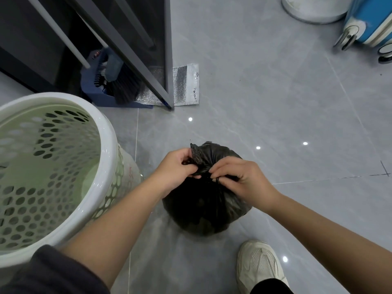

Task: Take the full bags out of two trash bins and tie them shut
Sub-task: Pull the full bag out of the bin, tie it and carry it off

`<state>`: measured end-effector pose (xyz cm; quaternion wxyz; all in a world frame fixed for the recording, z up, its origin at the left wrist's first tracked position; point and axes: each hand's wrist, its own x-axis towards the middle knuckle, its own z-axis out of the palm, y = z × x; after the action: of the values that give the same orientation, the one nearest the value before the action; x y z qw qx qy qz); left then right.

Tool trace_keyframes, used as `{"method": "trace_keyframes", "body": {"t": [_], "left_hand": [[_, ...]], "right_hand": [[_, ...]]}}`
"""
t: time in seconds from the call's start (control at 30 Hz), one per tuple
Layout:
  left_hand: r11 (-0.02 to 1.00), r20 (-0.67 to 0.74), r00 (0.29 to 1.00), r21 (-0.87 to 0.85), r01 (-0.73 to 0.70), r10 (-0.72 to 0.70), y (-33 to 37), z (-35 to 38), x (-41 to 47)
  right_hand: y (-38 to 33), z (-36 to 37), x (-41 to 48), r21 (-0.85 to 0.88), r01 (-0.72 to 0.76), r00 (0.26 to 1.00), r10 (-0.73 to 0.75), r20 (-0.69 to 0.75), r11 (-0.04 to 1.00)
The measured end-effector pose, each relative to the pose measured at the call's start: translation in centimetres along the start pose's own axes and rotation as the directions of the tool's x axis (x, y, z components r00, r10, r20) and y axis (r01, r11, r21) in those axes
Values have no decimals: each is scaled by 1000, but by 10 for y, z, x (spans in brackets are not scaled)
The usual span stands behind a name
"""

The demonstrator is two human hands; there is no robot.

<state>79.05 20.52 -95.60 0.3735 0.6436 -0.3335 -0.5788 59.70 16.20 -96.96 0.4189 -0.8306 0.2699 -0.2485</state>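
I have the black trash bag (203, 209) down on the grey floor tiles, just to the right of the white perforated bin (107, 145), so the floor carries its weight and both hands are free for the knot. My left hand (176, 168) pinches one gathered ear of plastic, which sticks up past the knuckles. My right hand (239, 179) has its fingers curled round the other strand at the neck. The two meet over the top of the bag, which I judge to be mid-tie, with the knot not yet pulled tight.

The bag bulges round and full; what is inside is hidden by the dark plastic. In the bin I see only its pale inner wall and holes, with no liner. A second bin is not in view. My pale shoe (258, 264) is planted right of the bin, just nearer me than the bag.
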Motion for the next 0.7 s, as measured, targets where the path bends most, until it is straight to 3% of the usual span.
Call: {"method": "trace_keyframes", "body": {"t": [0.07,0.17,0.23,0.3,0.33,0.4,0.47,0.53,0.6,0.7], "left_hand": [[998,-3,998,22,-60,60,-7,-2,-5],[978,9,994,175,-111,111,-17,-2,-8],[895,-115,981,437,-90,155,-18,0,-10],[797,-305,899,599,-75,314,-11,2,-20],[722,-286,848,675,-152,446,-9,1,-24],[476,-9,827,821,-316,563,-7,0,-27],[283,230,859,879,-385,457,-11,0,-23],[175,335,846,883,-436,414,-17,3,-16],[120,384,824,875,-469,417,-13,6,-13],[222,316,898,893,-391,308,-5,3,-12]], "right_hand": [[0,4,0,127,-169,978,182,-98,977],[1,6,0,181,-243,965,256,-56,953],[1,8,1,179,-274,959,282,-21,945],[1,9,1,187,-308,948,318,-28,933],[1,9,1,192,-315,945,326,-31,930],[1,10,1,193,-308,947,319,-26,931],[1,10,2,193,-307,949,315,-12,932],[1,10,3,196,-311,948,317,0,930],[0,10,4,205,-321,945,326,14,924],[0,10,5,170,-341,940,332,80,925]]}}
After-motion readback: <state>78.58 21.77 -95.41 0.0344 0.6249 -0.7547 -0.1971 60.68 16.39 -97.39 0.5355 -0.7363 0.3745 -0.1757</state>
